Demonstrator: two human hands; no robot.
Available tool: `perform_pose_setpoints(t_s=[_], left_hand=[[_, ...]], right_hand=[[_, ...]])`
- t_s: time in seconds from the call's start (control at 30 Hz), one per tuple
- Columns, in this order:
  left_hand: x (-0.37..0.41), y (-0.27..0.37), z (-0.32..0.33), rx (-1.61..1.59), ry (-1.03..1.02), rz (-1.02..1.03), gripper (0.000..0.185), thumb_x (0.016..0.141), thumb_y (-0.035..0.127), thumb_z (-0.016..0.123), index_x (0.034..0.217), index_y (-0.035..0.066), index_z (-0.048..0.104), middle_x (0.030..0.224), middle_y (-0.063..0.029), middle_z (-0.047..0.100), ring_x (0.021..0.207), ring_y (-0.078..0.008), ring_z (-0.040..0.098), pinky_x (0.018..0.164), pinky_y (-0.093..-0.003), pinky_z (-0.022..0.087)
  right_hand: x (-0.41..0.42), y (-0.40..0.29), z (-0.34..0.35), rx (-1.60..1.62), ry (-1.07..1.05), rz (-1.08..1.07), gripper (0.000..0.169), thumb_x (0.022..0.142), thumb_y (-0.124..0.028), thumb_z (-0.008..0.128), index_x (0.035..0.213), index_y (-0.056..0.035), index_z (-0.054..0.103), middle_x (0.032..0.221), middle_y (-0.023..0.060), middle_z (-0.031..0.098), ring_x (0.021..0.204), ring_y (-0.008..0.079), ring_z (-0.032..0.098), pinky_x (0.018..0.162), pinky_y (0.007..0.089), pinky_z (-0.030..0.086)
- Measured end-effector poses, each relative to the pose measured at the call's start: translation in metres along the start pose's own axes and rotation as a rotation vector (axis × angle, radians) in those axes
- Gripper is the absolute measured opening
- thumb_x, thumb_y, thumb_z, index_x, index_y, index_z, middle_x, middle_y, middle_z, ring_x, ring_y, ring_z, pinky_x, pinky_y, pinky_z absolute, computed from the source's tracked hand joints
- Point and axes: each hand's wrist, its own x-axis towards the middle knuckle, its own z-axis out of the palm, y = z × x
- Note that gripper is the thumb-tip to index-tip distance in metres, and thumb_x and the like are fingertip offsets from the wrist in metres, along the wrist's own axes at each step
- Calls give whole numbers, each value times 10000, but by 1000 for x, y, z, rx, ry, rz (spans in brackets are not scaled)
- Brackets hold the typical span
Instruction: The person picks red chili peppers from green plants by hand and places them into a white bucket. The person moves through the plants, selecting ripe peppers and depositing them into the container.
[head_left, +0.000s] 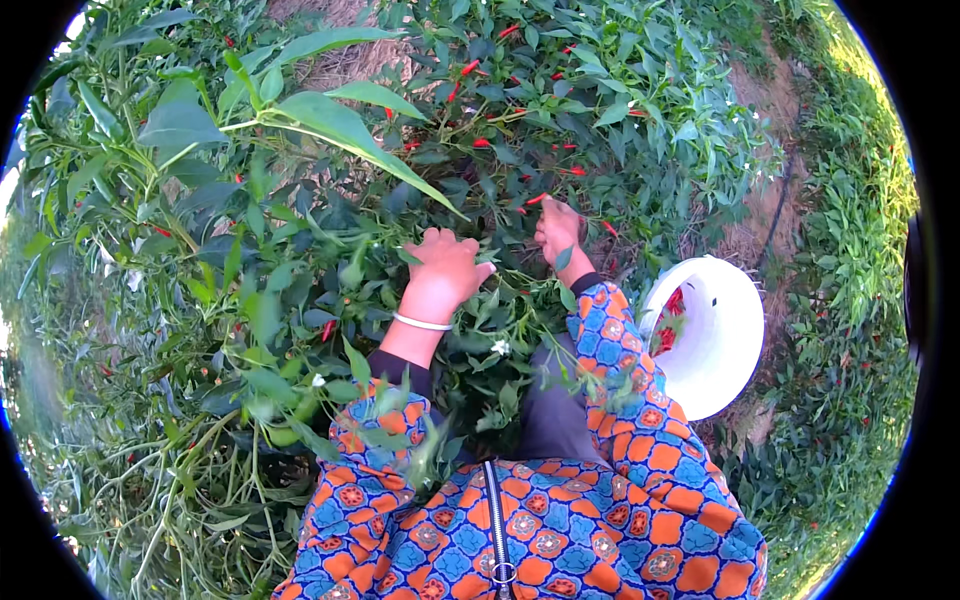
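Observation:
Among the leaves of a chili pepper plant (487, 161) is my left hand (444, 271), a pale band round its wrist. Its fingertips reach into the foliage, and whether they grip a stem is hidden. My right hand (559, 229), to its right and slightly further out, has its fingers closed by a red chili (537, 199) that shows at the fingertips. More red chilies hang beyond both hands, one of them (610, 229) just right of my right hand. Beside my right forearm a white plastic bucket (720, 337) leans, with red chilies (666, 330) and some green leaves inside.
A tall leafy branch (322, 127) rises close to the view at the upper left. Dense pepper plants surround me. Bare soil (772, 150) with a thin dark line runs between the rows at the right. White flowers (500, 347) show on nearby stems.

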Motion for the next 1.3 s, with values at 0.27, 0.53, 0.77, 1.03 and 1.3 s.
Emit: perform_pose_setpoints(t_s=[0.27,0.53,0.77,1.03,1.3], left_hand=[[-6,10,-11,3,22,-27,438,742,478,497,988,126,580,1055,-109,510,1031,-254,417,841,-421,356],[-5,5,-15,-101,-28,-56,421,769,450,477,988,100,560,1060,-120,506,1040,-283,413,842,-507,338],[-11,2,-21,-116,-20,-108,393,733,419,510,965,109,576,1046,-115,514,1032,-271,414,848,-495,321],[-1,2,-16,-275,75,-121,442,753,455,479,987,82,517,1001,-114,539,1000,-268,434,823,-514,328],[21,-3,-19,-747,233,-212,478,796,451,443,1016,28,402,944,-191,544,972,-345,471,773,-584,324]], right_hand=[[26,0,-3,742,-322,275,223,868,-245,413,689,-115,432,524,-53,312,383,58,287,307,192,203],[-27,-63,63,-11,-471,-144,154,814,-168,505,932,-70,516,662,-11,460,521,66,412,389,191,297],[-10,-46,118,-561,-314,-774,272,761,-207,579,897,28,555,690,68,576,613,100,510,578,246,420],[-29,-62,109,286,-553,65,213,827,-267,523,807,-56,497,613,-21,443,461,48,354,396,191,306],[-39,-42,82,265,-585,-6,185,869,-244,442,911,-69,485,743,29,476,653,149,465,601,284,413]])
